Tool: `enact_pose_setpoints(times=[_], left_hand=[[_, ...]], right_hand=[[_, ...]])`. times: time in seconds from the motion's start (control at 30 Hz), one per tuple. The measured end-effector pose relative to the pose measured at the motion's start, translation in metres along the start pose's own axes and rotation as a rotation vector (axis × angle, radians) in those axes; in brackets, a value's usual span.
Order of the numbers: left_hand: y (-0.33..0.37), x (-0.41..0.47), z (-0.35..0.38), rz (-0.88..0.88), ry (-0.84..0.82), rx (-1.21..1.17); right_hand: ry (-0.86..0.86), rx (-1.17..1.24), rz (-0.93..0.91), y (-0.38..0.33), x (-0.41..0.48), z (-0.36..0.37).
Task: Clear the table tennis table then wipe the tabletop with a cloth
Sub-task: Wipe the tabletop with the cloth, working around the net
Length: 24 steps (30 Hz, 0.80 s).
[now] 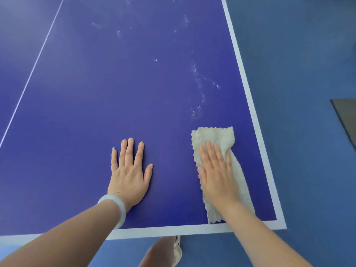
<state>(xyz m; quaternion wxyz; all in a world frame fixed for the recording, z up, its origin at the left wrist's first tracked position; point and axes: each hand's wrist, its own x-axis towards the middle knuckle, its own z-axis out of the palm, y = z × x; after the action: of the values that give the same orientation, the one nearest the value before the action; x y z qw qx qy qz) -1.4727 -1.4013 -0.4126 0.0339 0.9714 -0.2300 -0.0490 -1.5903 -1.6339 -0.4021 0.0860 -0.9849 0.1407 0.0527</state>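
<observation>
Forearms reach in from the near edge of the table, and below that edge a leg and a pale shoe show on the blue floor. On the person's left wrist sits a pale bangle. The left hand lies flat on the bare blue top, fingers straight and a little spread, holding nothing; it looks placed there to take some weight and steady the body during the lean forward. The right hand lies flat too, fingers straight and close together, pressing down on the cloth rather than gripping it. That grey-beige cloth is a long strip near the right corner, one end close to the white end line, the other just past the fingertips. A flat palm spreads the pressure, which suits pushing the cloth along the surface.

Just beyond the cloth, a trail of whitish specks runs away up the right side, with fainter smears further off. No bats or balls are visible on this stretch, so clearing seems done and the wiping looks barely begun. At the far right, a dark mat lies on the floor.
</observation>
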Motion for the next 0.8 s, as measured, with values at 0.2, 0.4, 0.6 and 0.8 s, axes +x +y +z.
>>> enact_pose_setpoints(times=[0.2, 0.4, 0.6, 0.8], left_hand=[[-0.002, -0.001, 0.002, 0.008, 0.005, -0.004], [0.003, -0.001, -0.001, 0.009, 0.018, -0.001], [0.003, -0.002, 0.000, 0.012, 0.039, -0.003], [0.004, -0.002, -0.002, 0.012, 0.035, -0.008]], right_hand=[[-0.062, -0.106, -0.455, 0.022, -0.023, -0.001], [-0.019, 0.033, 0.052, 0.094, 0.058, -0.024], [-0.061, -0.072, -0.424, 0.068, -0.035, -0.002], [-0.087, -0.039, -0.261, 0.131, 0.031, -0.032]])
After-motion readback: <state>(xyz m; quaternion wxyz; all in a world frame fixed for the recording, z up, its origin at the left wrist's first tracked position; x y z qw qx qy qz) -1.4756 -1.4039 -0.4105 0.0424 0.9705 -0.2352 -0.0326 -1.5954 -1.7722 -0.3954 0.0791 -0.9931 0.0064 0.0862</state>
